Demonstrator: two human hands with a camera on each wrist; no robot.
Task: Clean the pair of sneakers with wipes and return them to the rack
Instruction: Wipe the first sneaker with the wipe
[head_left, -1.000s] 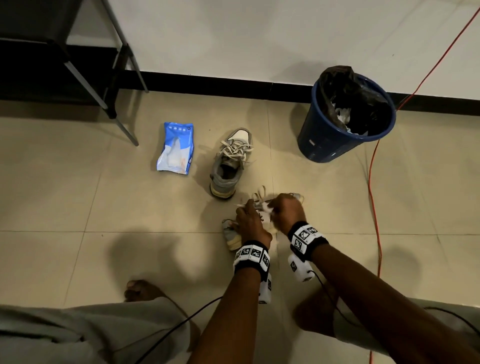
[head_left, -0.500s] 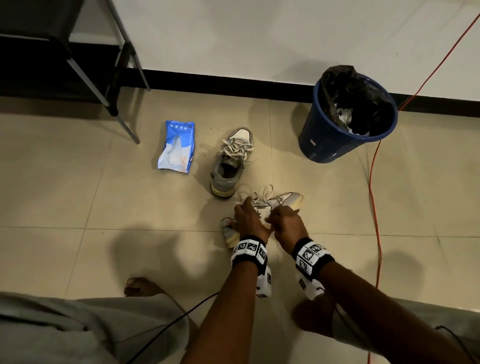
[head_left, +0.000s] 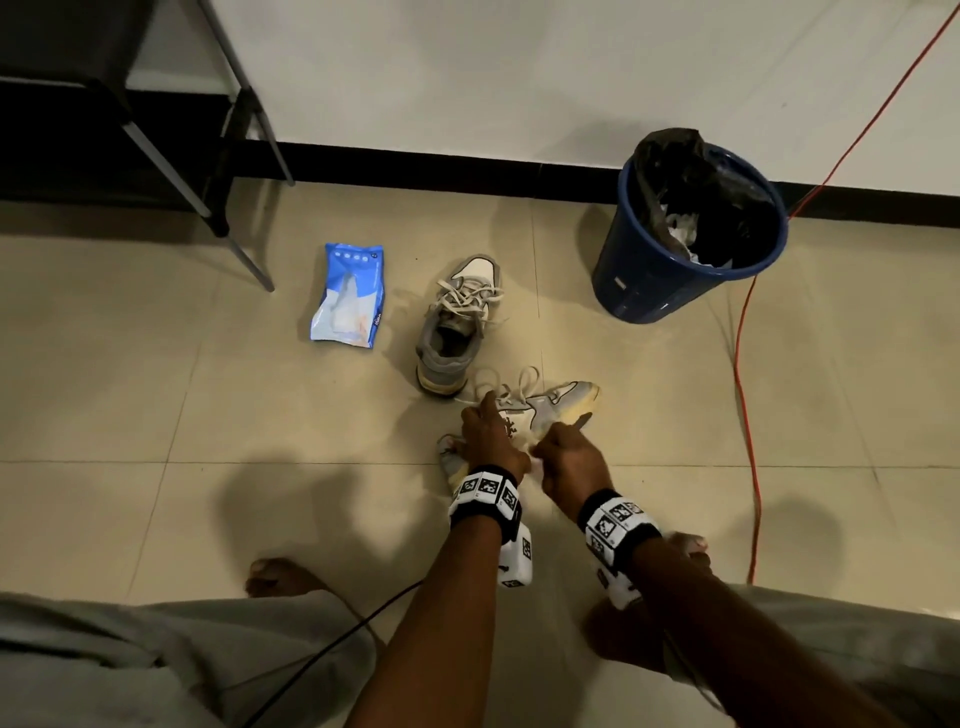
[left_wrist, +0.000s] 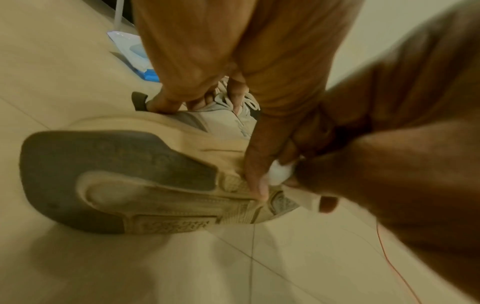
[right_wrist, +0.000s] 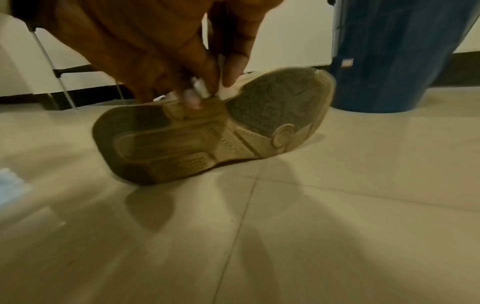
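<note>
The near sneaker lies tipped on its side on the tiled floor, grimy sole toward the person. The left hand grips its collar and laces. The right hand pinches a crumpled white wipe against the sole's edge, forefinger straight. The other sneaker stands upright just behind, near the blue wipes pack.

Two sneakers: one upright at 12 o'clock, one on its side at centre. One wipes pack at 11 o'clock, one white wipe, one blue bin at 1 o'clock, two hands.
</note>
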